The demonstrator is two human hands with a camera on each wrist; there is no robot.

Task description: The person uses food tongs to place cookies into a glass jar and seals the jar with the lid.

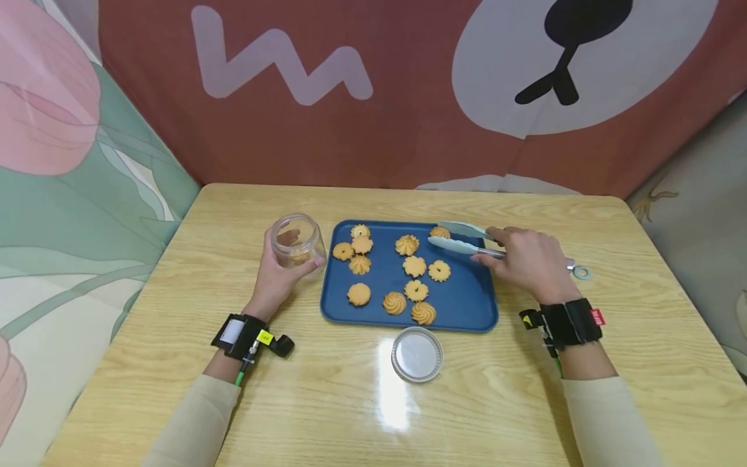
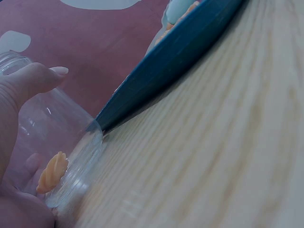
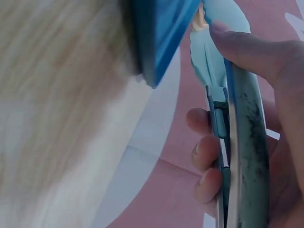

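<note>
My left hand grips a clear open jar beside the tray's left edge. Inside the jar, low down, lies a piped cookie. In my right hand is a pair of tongs with pale blue tips, its fingers wrapped round the handles. The tong tips straddle a cookie at the tray's back right. A blue tray bears several cookies, among them a swirled one, a flower-shaped one and a ridged one.
A round lid lies on the wooden table just in front of the tray. Behind the table hangs a reddish-brown cloth with printed shapes. Each wrist wears a black strap with a small camera and cable.
</note>
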